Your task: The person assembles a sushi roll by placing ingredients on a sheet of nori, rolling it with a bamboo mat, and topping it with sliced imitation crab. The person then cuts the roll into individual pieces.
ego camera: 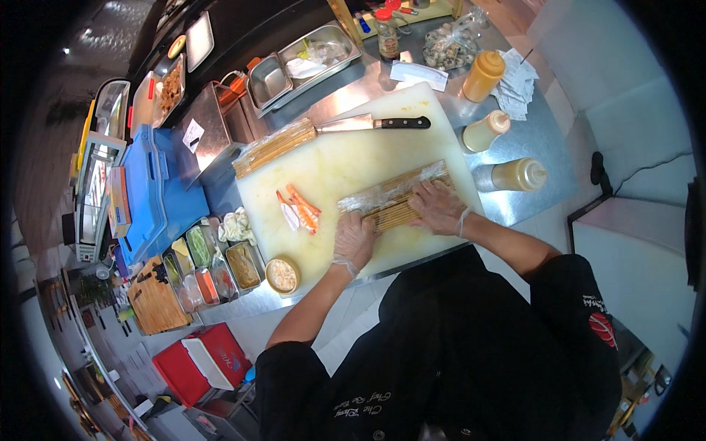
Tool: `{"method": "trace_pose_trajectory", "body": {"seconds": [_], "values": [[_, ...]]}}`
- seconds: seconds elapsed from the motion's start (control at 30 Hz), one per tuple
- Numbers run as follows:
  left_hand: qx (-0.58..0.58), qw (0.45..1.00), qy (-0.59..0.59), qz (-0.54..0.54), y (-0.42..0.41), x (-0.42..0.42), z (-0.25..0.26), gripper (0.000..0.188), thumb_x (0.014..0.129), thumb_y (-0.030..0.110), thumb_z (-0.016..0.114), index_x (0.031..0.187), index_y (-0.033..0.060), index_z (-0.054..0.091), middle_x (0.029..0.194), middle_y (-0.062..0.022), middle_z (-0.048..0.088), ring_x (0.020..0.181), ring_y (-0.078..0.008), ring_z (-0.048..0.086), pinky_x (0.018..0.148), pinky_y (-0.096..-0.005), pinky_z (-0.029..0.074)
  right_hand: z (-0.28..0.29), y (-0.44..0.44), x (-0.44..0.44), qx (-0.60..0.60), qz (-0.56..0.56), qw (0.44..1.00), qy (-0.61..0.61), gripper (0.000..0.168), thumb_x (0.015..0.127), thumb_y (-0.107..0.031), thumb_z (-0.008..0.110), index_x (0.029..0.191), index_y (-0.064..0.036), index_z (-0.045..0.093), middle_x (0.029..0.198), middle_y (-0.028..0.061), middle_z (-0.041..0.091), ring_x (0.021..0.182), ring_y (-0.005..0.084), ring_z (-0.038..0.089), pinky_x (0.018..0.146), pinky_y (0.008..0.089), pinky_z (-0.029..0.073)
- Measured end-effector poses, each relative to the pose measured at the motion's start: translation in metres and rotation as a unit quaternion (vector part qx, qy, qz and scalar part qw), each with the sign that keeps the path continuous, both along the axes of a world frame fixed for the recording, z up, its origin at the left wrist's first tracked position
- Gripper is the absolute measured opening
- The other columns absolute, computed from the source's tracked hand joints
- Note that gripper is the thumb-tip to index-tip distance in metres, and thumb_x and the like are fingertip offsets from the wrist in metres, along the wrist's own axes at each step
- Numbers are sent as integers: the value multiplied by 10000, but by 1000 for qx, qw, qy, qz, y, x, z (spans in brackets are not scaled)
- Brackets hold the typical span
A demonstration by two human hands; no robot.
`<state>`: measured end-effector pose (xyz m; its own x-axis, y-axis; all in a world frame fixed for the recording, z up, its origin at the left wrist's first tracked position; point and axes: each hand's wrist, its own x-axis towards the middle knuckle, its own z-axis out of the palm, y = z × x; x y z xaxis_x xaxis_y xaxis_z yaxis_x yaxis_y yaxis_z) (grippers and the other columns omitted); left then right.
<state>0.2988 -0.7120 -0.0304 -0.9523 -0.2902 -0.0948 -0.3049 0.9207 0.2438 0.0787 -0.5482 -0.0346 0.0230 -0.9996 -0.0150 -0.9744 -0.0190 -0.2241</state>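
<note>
Both my hands wear clear plastic gloves. My left hand point(354, 240) grips the near left end of a bamboo rolling mat point(394, 195) wrapped in plastic film. The fingers of my right hand point(439, 208) press on the mat's right part. The mat is folded over and lies on a white cutting board point(375, 146); what is inside it is hidden. Left of it on the board are shrimp and white sticks point(298, 209). A second bamboo mat point(276, 148) lies at the board's far left edge, with the blade of a black-handled kitchen knife point(401, 123) touching its end.
Squeeze bottles point(485, 131) stand right of the board. At the left are a round bowl point(282, 274), metal ingredient containers point(242, 264), a crumpled cloth point(237, 226) and a blue bin point(157, 193). Steel pans point(317, 59) and a red-capped jar point(388, 41) stand behind.
</note>
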Motion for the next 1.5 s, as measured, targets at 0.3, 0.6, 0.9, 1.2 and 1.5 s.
{"method": "trace_pose_trajectory", "body": {"seconds": [0.3, 0.6, 0.9, 1.2, 1.5], "values": [[-27, 994, 90, -59, 10, -12, -12, 275, 879, 321, 710, 971, 69, 647, 1046, -160, 585, 1007, -340, 564, 871, -476, 454, 3, -11, 16, -20, 11, 1000, -13, 550, 929, -549, 621, 1138, -41, 599, 1168, 145, 572, 1157, 311, 526, 967, 447, 436], [-110, 991, 70, 5, 57, -4, 6, 541, 918, 406, 661, 1243, -22, 599, 1465, -228, 487, 1378, -407, 430, 1162, -564, 286, 30, -16, 5, 19, -5, 997, -79, 425, 971, -413, 630, 1196, -54, 603, 1202, 162, 570, 1158, 333, 537, 976, 487, 401], [24, 976, 117, 180, 124, -26, -5, 827, 950, 479, 559, 1635, 125, 260, 1683, -205, 223, 1561, -390, 178, 1235, -620, 106, 24, -62, -11, 30, -128, 989, -66, 303, 942, -352, 676, 1203, -198, 668, 1129, 99, 628, 1089, 314, 577, 946, 497, 379], [72, 971, 133, 185, 122, -27, 3, 843, 930, 480, 565, 1627, 101, 278, 1675, -201, 257, 1559, -394, 196, 1237, -626, 100, 73, -67, -15, -39, -80, 995, -49, 191, 928, -340, 688, 974, -158, 723, 938, 62, 652, 983, 277, 621, 887, 460, 382], [186, 941, 283, -5, 131, 58, 46, 347, 853, 176, 724, 1165, 40, 654, 1053, -168, 681, 930, -347, 653, 822, -454, 501, 128, 42, 43, -25, 50, 989, -137, 162, 904, -241, 713, 1016, -124, 722, 901, 93, 655, 867, 320, 660, 785, 433, 497]]}}
